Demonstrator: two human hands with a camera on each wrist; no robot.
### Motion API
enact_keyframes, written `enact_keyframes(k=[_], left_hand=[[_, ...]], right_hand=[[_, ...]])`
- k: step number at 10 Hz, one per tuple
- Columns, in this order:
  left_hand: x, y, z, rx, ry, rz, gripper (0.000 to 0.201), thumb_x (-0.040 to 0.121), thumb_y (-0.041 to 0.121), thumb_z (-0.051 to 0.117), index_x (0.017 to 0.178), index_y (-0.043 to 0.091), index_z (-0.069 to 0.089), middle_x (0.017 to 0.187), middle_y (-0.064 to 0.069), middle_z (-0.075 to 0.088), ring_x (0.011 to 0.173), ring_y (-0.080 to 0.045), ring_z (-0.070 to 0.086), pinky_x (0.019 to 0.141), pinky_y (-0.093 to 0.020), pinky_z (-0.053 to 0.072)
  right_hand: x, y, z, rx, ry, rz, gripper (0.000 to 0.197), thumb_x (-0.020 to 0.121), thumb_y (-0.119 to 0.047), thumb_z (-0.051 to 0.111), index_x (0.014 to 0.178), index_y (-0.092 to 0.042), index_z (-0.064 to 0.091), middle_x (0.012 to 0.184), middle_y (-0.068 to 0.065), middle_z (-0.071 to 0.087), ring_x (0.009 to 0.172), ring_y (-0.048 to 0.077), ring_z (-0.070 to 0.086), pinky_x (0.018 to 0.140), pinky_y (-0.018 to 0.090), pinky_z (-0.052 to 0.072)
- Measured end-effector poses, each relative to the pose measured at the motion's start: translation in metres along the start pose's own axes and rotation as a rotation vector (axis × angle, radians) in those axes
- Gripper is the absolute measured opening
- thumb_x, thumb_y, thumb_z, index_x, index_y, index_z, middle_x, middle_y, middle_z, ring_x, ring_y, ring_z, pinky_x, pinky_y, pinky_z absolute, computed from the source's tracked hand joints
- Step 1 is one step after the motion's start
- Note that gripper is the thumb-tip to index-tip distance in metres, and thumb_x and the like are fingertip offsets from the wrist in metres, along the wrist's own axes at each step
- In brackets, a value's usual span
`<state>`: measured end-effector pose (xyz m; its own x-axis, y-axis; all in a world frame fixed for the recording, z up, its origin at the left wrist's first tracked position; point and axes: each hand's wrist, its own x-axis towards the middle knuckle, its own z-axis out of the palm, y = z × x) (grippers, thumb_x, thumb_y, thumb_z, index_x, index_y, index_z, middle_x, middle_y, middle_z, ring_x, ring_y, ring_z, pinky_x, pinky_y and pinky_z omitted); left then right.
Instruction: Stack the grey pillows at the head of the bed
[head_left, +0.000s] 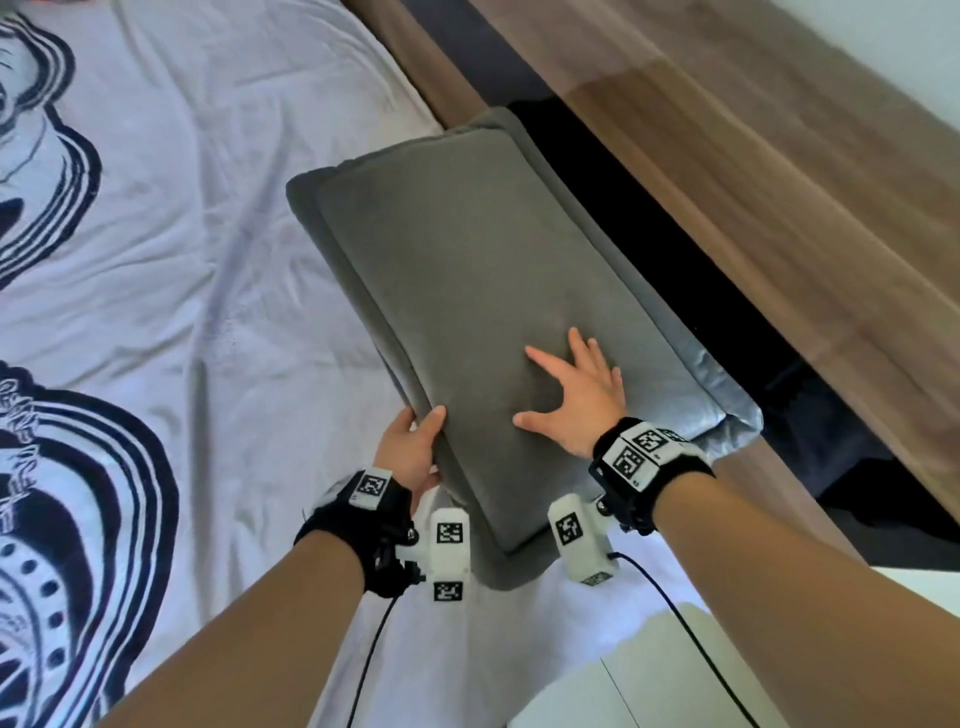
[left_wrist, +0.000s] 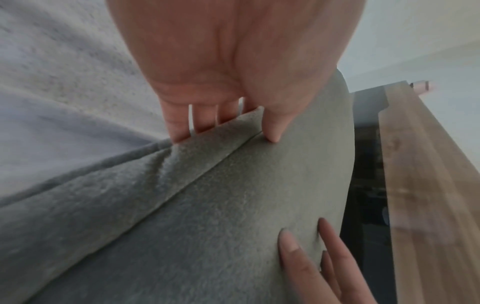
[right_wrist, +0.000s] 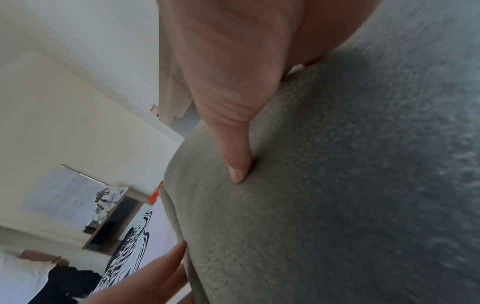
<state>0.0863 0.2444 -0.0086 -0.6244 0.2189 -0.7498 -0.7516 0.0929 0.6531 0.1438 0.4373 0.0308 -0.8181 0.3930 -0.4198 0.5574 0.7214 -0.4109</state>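
A grey pillow (head_left: 467, 291) lies on top of a second grey pillow (head_left: 300, 205), whose edge shows underneath at the far left, beside the wooden headboard (head_left: 779, 197). My left hand (head_left: 410, 447) grips the top pillow's near left edge, thumb on top and fingers under the seam (left_wrist: 223, 160). My right hand (head_left: 576, 395) lies flat on the top pillow (right_wrist: 337, 185) with fingers spread, pressing into the fabric. In the left wrist view the right hand's fingers (left_wrist: 298, 257) rest on the same pillow.
The white bedsheet (head_left: 208, 260) with a dark blue swirl print spreads to the left. A dark gap (head_left: 675, 249) runs between the pillows and the headboard. A shiny silver-grey cushion edge (head_left: 727, 415) pokes out at the right. White furniture (head_left: 779, 675) stands at the lower right.
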Motion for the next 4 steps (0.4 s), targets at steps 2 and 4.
enact_keyframes(k=[2,4], left_hand=[[-0.018,0.003,-0.028,0.016,0.027,-0.002,0.054,0.102,0.026,0.056,0.153,0.017,0.041,0.12,-0.009,0.07,0.107,-0.03,0.068,0.093,-0.044,0.055],[-0.035,0.018,-0.084,-0.037,0.1,0.049,0.058,0.098,0.03,0.062,0.152,0.016,0.044,0.137,-0.013,0.064,0.116,-0.032,0.066,0.096,-0.044,0.052]], right_hand=[[-0.005,-0.011,-0.005,0.105,0.039,0.043,0.089,0.075,-0.047,0.078,0.152,-0.042,0.035,0.17,0.003,0.005,0.157,0.023,0.001,0.125,0.05,0.004],[-0.028,-0.058,0.006,0.469,0.042,-0.013,0.076,0.084,-0.033,0.076,0.151,-0.026,0.041,0.16,0.005,0.038,0.149,0.021,0.032,0.119,0.036,0.029]])
